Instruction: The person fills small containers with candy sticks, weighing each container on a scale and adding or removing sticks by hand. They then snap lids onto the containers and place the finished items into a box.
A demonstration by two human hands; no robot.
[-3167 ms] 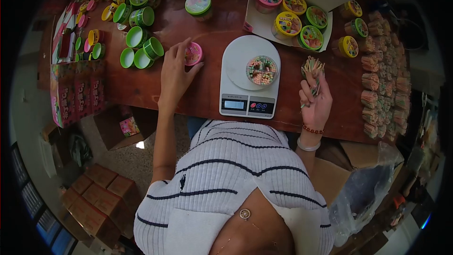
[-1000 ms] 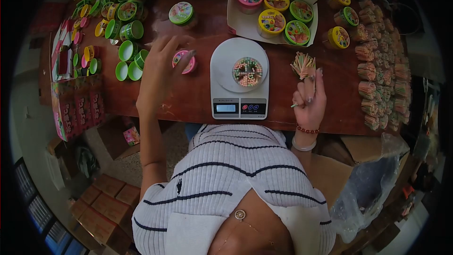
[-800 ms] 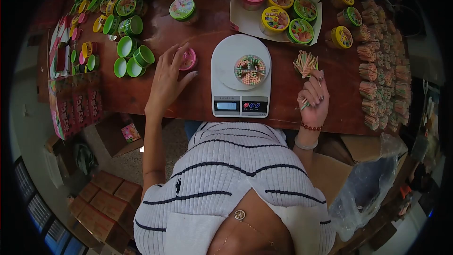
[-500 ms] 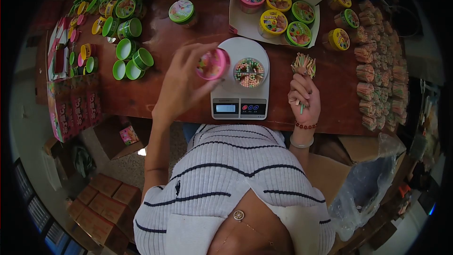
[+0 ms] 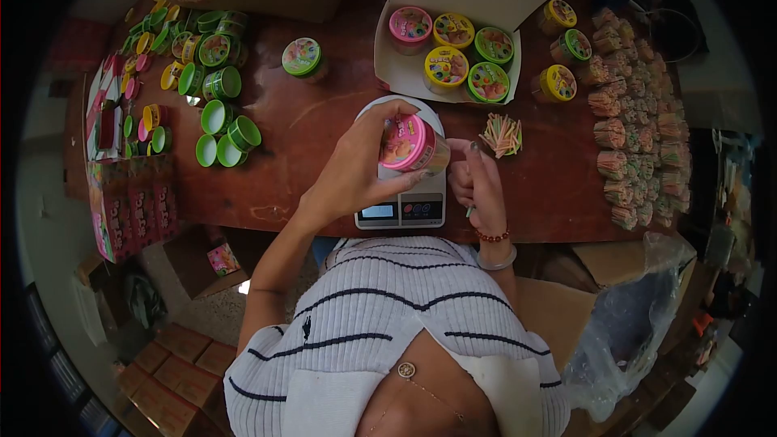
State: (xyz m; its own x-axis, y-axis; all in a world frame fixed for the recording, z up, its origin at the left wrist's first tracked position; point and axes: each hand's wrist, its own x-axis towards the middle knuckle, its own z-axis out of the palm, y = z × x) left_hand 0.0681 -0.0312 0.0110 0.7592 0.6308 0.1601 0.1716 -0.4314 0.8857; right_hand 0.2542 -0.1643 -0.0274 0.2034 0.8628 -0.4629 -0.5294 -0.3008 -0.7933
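A clear tub with a pink lid (image 5: 409, 143) is tilted over the digital kitchen scale (image 5: 399, 214), gripped by my left hand (image 5: 348, 163). Pale sticks show through the tub's side. My right hand (image 5: 479, 186) is curled right beside the tub, its fingers closed round a thin stick (image 5: 469, 212) whose greenish end pokes out below. Just past that hand, a loose pile of coloured sticks (image 5: 502, 136) lies on the table. The scale's pan is mostly hidden behind the left hand and the tub.
An open carton (image 5: 518, 44) of lidded tubs stands at the back, with several more tubs (image 5: 558, 82) to its right. Bundled sticks (image 5: 623, 133) line the right side. Green lids (image 5: 231, 150) and a lone green-lidded tub (image 5: 302, 57) are on the left. Pink printed boxes (image 5: 129, 202) stand at the left edge.
The pink lid is now on the tub, and my left hand has lifted the tub from the scale. My right hand has let go of most sticks and moved left to the tub.
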